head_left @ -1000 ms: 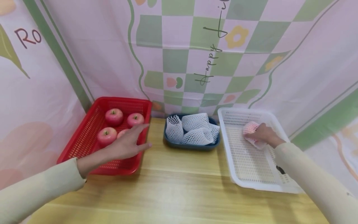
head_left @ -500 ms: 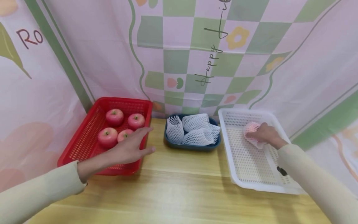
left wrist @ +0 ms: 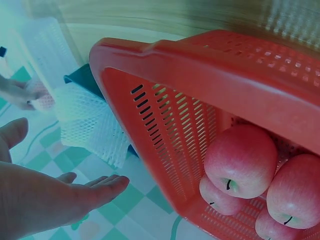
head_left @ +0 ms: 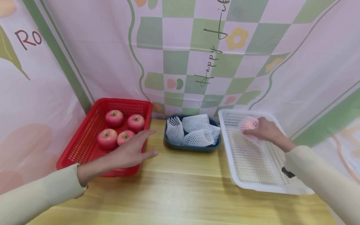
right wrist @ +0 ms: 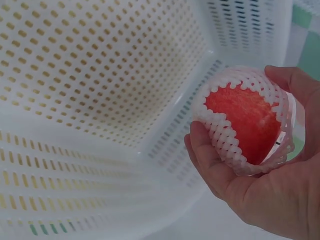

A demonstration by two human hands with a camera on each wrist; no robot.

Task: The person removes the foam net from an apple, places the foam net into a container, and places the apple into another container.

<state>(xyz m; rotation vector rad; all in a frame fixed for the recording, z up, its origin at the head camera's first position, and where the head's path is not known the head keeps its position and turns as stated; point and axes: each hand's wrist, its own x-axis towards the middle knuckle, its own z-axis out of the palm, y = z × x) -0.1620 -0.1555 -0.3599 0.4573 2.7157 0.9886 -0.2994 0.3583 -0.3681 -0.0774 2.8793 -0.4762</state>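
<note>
My right hand [head_left: 268,131] grips an apple [right wrist: 245,120] wrapped in a white foam net [right wrist: 227,140], over the white basket [head_left: 236,162]. In the right wrist view the thumb and fingers curl round it, and red skin shows through the net's opening. My left hand [head_left: 127,151] hovers over the near right part of the red basket [head_left: 74,137], fingers straight and thumb spread, holding nothing. Several bare apples [head_left: 107,138] lie in that basket, close to the left hand.
Between the baskets stands a dark blue tray [head_left: 194,148] with several white foam nets [head_left: 198,137]. All rest on a wooden table [head_left: 174,193]. A patterned curtain [head_left: 180,62] hangs directly behind them.
My right hand has lifted the netted apple slightly from the white basket's floor and turned it. The left hand has drifted a little right and down, still holding nothing.
</note>
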